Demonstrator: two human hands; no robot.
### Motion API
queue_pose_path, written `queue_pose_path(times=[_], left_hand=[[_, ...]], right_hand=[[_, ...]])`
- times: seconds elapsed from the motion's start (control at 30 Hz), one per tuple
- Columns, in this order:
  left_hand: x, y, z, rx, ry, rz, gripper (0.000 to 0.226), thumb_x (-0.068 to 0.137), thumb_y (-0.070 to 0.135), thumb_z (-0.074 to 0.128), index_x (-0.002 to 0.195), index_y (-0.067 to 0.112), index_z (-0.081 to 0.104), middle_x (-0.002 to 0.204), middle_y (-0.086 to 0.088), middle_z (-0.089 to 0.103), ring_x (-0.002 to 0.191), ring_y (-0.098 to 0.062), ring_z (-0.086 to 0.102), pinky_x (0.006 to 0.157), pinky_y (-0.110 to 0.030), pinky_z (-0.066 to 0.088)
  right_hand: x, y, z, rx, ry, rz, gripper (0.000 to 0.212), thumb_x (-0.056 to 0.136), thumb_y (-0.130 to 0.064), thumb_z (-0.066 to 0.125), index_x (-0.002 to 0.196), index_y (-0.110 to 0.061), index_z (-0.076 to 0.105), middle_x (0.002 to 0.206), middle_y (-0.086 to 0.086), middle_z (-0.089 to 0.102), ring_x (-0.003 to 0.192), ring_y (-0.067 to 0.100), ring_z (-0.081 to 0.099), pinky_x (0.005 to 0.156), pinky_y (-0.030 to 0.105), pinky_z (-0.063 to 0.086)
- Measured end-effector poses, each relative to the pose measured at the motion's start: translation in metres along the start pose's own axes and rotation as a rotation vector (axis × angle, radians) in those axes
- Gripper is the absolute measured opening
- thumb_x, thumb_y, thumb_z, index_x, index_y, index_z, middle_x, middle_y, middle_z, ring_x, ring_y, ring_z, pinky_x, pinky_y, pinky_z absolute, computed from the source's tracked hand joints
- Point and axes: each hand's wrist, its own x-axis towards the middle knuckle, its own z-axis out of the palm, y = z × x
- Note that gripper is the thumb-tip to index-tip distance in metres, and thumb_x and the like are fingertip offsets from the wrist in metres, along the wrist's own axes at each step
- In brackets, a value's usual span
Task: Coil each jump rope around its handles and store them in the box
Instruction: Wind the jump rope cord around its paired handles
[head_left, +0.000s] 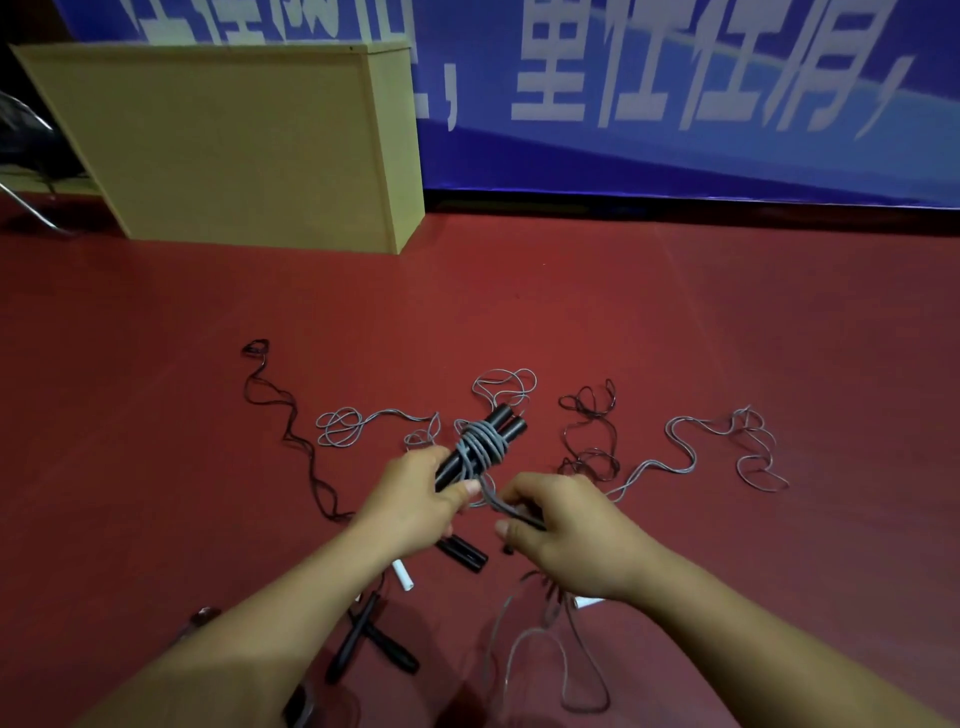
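Observation:
My left hand (415, 499) grips two black handles (506, 423) held side by side, pointing up and away. Several turns of grey rope (480, 444) are wound around their middle. My right hand (566, 525) pinches the loose grey rope end just right of the handles. More grey rope (685, 457) trails off to the right across the red floor. A yellow box (234, 145) stands at the back left, apart from my hands.
Other ropes lie loose on the floor: a thin black one (291, 431) at the left, a dark tangle (592, 415), a grey loop (340, 426). Black handles (462, 553) (363, 636) and a white handle (402, 574) lie under my arms. A blue banner (675, 104) lines the back.

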Motion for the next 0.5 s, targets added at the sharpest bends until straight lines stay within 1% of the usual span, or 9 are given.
queue_pose_path(times=[0.03, 0.13, 0.17, 0.23, 0.3, 0.33, 0.37, 0.43, 0.5], left_hand=[[0.0, 0.0, 0.0, 0.03, -0.018, 0.011, 0.008, 0.091, 0.024, 0.066, 0.092, 0.017, 0.063, 0.058, 0.001, 0.063, 0.046, -0.012, 0.062, 0.051, -0.022, 0.048], [-0.002, 0.0, -0.001, 0.158, -0.122, 0.039, 0.009, 0.09, 0.027, 0.066, 0.091, 0.02, 0.061, 0.063, 0.0, 0.066, 0.049, -0.012, 0.065, 0.055, -0.027, 0.051], [-0.003, 0.0, 0.0, 0.196, -0.153, 0.051, 0.01, 0.089, 0.027, 0.067, 0.086, 0.022, 0.059, 0.062, 0.001, 0.065, 0.05, -0.011, 0.066, 0.054, -0.026, 0.049], [-0.006, 0.004, 0.004, 0.217, -0.206, 0.082, 0.019, 0.089, 0.027, 0.067, 0.077, 0.029, 0.053, 0.062, 0.006, 0.062, 0.048, -0.007, 0.062, 0.048, -0.019, 0.043], [-0.008, 0.007, 0.007, 0.258, -0.239, 0.127, 0.025, 0.09, 0.029, 0.067, 0.076, 0.031, 0.047, 0.065, 0.012, 0.056, 0.05, 0.0, 0.055, 0.048, -0.013, 0.036], [-0.009, 0.008, 0.008, 0.304, -0.244, 0.159, 0.027, 0.09, 0.031, 0.067, 0.076, 0.031, 0.044, 0.066, 0.013, 0.053, 0.054, -0.001, 0.052, 0.05, -0.013, 0.033], [-0.009, 0.007, 0.008, 0.351, -0.249, 0.191, 0.029, 0.09, 0.033, 0.066, 0.077, 0.03, 0.041, 0.067, 0.012, 0.051, 0.06, -0.006, 0.05, 0.052, -0.016, 0.032], [-0.011, 0.007, 0.009, 0.431, -0.264, 0.249, 0.03, 0.089, 0.037, 0.065, 0.078, 0.027, 0.039, 0.07, 0.008, 0.05, 0.069, -0.018, 0.05, 0.058, -0.028, 0.033], [-0.013, 0.006, 0.008, 0.486, -0.283, 0.293, 0.029, 0.09, 0.038, 0.063, 0.082, 0.026, 0.038, 0.073, 0.008, 0.049, 0.073, -0.022, 0.051, 0.061, -0.032, 0.032]], right_hand=[[-0.001, 0.0, 0.0, 0.009, 0.03, -0.021, 0.01, 0.088, -0.031, 0.062, 0.09, -0.022, 0.062, 0.076, -0.003, 0.068, 0.069, 0.014, 0.058, 0.065, 0.032, 0.047], [0.0, 0.001, -0.004, 0.03, 0.149, -0.047, 0.005, 0.089, -0.027, 0.064, 0.089, -0.024, 0.067, 0.073, -0.011, 0.065, 0.07, 0.007, 0.057, 0.064, 0.023, 0.043], [0.001, 0.001, -0.005, 0.026, 0.185, -0.05, 0.005, 0.088, -0.026, 0.064, 0.089, -0.023, 0.068, 0.075, -0.012, 0.065, 0.072, 0.005, 0.057, 0.066, 0.023, 0.044], [0.003, 0.003, -0.007, -0.005, 0.236, -0.046, 0.005, 0.088, -0.026, 0.065, 0.088, -0.023, 0.069, 0.079, -0.011, 0.068, 0.075, 0.004, 0.058, 0.068, 0.025, 0.045], [0.004, 0.005, -0.009, -0.037, 0.271, -0.032, 0.005, 0.087, -0.026, 0.066, 0.088, -0.024, 0.07, 0.081, -0.011, 0.069, 0.078, 0.007, 0.061, 0.07, 0.027, 0.047], [0.005, 0.006, -0.01, -0.05, 0.285, -0.021, 0.005, 0.086, -0.026, 0.067, 0.088, -0.024, 0.07, 0.081, -0.011, 0.069, 0.079, 0.008, 0.062, 0.071, 0.028, 0.048], [0.005, 0.007, -0.01, -0.056, 0.295, 0.0, 0.004, 0.086, -0.027, 0.068, 0.088, -0.025, 0.071, 0.079, -0.012, 0.069, 0.078, 0.008, 0.062, 0.07, 0.029, 0.048], [0.006, 0.007, -0.011, -0.041, 0.3, 0.049, 0.004, 0.083, -0.03, 0.071, 0.086, -0.027, 0.07, 0.073, -0.016, 0.065, 0.074, 0.006, 0.061, 0.069, 0.028, 0.047], [0.006, 0.009, -0.011, -0.013, 0.293, 0.096, 0.009, 0.079, -0.034, 0.075, 0.085, -0.029, 0.07, 0.072, -0.017, 0.064, 0.073, 0.006, 0.061, 0.068, 0.028, 0.048]])
